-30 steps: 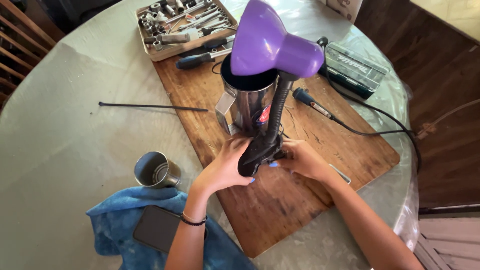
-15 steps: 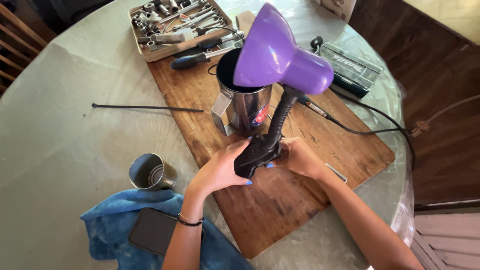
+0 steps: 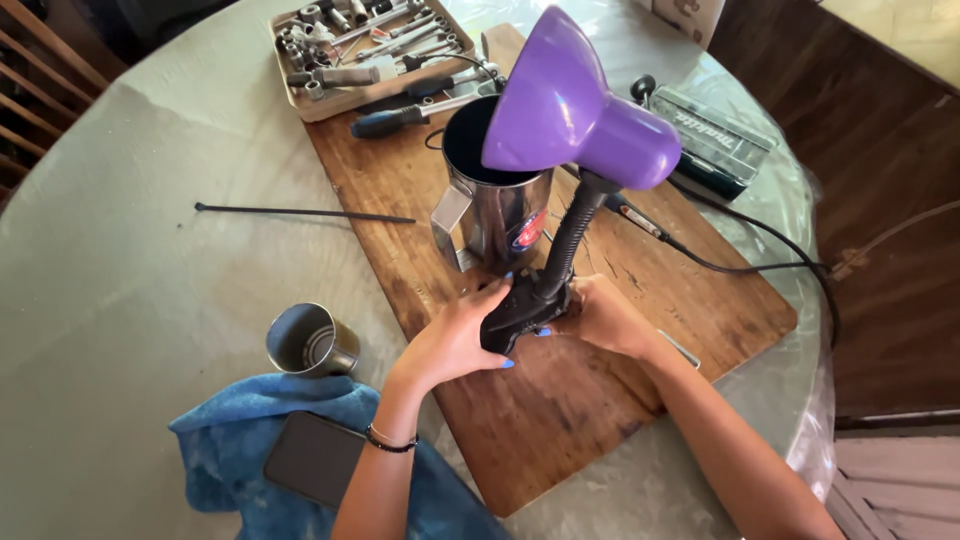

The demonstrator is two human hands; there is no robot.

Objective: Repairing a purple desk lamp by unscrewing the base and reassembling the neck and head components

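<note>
A desk lamp with a purple shade (image 3: 575, 105) and a black bendy neck stands over a wooden board (image 3: 600, 400). Its black base (image 3: 520, 312) is gripped from both sides. My left hand (image 3: 455, 340) wraps the near left side of the base, fingers curled around it. My right hand (image 3: 605, 315) holds the right side. A shiny metal pot (image 3: 495, 210) with a dark inside stands just behind the base, partly hidden by the shade. The lamp's black cord (image 3: 740, 265) runs off to the right.
A tray of sockets and tools (image 3: 365, 50) and a black-handled screwdriver (image 3: 395, 120) lie at the board's far end. A thin black rod (image 3: 300, 212), a small metal cup (image 3: 305, 342), a blue cloth (image 3: 225, 450) with a dark phone (image 3: 315, 458), and a dark case (image 3: 720, 135) lie around.
The lamp's shade has tipped up and further right. Both hands keep their grip on the base, which has shifted slightly on the board.
</note>
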